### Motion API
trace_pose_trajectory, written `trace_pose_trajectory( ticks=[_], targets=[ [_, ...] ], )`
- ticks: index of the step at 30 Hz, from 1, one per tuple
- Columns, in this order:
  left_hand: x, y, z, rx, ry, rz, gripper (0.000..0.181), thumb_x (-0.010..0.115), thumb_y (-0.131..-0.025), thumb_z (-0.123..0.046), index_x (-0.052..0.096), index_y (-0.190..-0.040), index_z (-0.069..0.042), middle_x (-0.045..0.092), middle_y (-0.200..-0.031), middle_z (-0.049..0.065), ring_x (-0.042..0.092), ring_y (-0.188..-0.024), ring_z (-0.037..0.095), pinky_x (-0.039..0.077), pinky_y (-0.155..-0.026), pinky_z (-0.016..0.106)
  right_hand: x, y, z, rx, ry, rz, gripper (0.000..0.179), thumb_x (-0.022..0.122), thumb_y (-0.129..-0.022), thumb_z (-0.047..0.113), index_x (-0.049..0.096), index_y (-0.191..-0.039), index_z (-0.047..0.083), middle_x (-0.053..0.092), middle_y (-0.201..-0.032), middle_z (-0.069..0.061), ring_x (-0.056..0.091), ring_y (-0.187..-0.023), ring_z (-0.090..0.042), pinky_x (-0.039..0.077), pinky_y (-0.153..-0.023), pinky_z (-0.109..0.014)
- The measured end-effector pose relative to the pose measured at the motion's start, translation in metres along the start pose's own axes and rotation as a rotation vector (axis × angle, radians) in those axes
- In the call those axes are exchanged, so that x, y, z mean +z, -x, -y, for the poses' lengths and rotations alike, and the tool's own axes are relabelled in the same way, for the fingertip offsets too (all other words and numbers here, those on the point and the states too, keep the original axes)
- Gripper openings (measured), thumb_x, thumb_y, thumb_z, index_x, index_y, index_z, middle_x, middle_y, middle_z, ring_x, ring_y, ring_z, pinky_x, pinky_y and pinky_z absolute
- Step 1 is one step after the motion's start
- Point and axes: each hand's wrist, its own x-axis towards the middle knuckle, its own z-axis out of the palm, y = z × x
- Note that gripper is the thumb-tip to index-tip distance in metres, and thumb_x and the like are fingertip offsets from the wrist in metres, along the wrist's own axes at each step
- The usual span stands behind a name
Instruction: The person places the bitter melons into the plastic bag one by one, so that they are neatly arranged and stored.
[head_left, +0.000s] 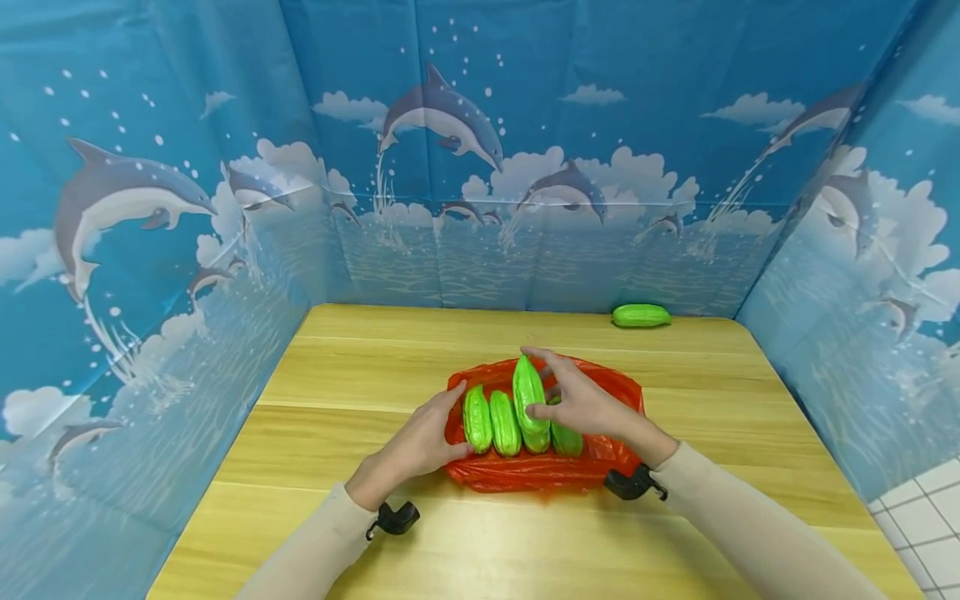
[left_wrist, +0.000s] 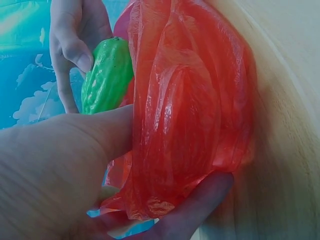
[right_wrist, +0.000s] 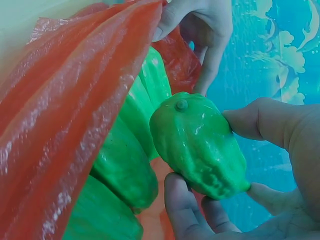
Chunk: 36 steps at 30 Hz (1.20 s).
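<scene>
A red plastic bag (head_left: 517, 477) lies spread open on the table with several bright green, ridged bitter melons (head_left: 506, 423) side by side in it. My left hand (head_left: 423, 437) holds the bag's left side, its thumb over the rim and its fingers against the outside, as the left wrist view shows. With the thumb and fingertips of my right hand (head_left: 581, 398) I grip another bitter melon (right_wrist: 200, 145), raised above the others with its pointed tip upward. In the right wrist view the bag's near wall (right_wrist: 75, 110) partly hides the melons inside.
One more bitter melon (head_left: 641, 315) lies at the table's back right edge, near the curtain. A blue dolphin-print curtain (head_left: 480, 250) encloses the wooden table (head_left: 360, 358) at the back and both sides. White tiles (head_left: 930, 500) show at the lower right.
</scene>
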Motion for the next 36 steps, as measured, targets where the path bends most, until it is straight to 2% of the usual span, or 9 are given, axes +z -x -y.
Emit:
trace_pose_trajectory(
  ticks=[5,12,21,28,36],
  targets=[
    [-0.001,0.002,0.001,0.001,0.001,0.002,0.107,0.095,-0.099,-0.022,0.033,-0.184,-0.004,0.045,-0.184,0.024,0.047,-0.170,0.047,0.043,-0.140,0.063,0.004,-0.002,0.002,-0.001,0.016,0.017,0.094,0.084,-0.110,0.024,0.029,-0.185,0.016,0.054,-0.157,-0.028,0.069,-0.119,-0.034,0.064,-0.095,-0.044],
    [0.001,0.002,0.003,0.001,-0.002,0.009,0.105,0.095,-0.100,-0.024,0.034,-0.183,-0.003,0.048,-0.183,0.023,0.048,-0.169,0.048,0.044,-0.139,0.064,0.011,-0.001,0.002,0.006,0.034,0.032,0.093,0.084,-0.110,0.026,0.029,-0.185,0.018,0.058,-0.155,-0.025,0.067,-0.125,-0.035,0.064,-0.100,-0.048],
    [0.002,-0.001,0.001,0.018,-0.001,0.020,0.107,0.095,-0.099,-0.020,0.032,-0.184,-0.005,0.046,-0.184,0.023,0.049,-0.169,0.047,0.044,-0.139,0.063,0.014,0.001,0.000,0.028,0.037,0.027,0.094,0.086,-0.107,0.024,0.032,-0.183,0.015,0.060,-0.152,-0.024,0.069,-0.116,-0.029,0.064,-0.096,-0.045],
    [0.001,-0.001,0.000,0.026,0.000,0.014,0.106,0.095,-0.100,-0.019,0.032,-0.184,-0.004,0.045,-0.185,0.022,0.047,-0.171,0.046,0.043,-0.140,0.062,0.015,-0.001,0.000,0.054,0.047,0.036,0.094,0.088,-0.107,0.029,0.033,-0.183,0.014,0.057,-0.157,-0.027,0.070,-0.121,-0.030,0.066,-0.100,-0.053],
    [0.001,0.000,0.001,0.021,-0.014,0.006,0.106,0.095,-0.099,-0.018,0.033,-0.183,-0.002,0.046,-0.184,0.023,0.049,-0.169,0.047,0.044,-0.139,0.062,0.017,-0.001,0.001,0.069,0.088,0.053,0.094,0.088,-0.107,0.036,0.036,-0.182,0.014,0.056,-0.162,-0.026,0.067,-0.127,-0.034,0.064,-0.100,-0.055]
  ],
)
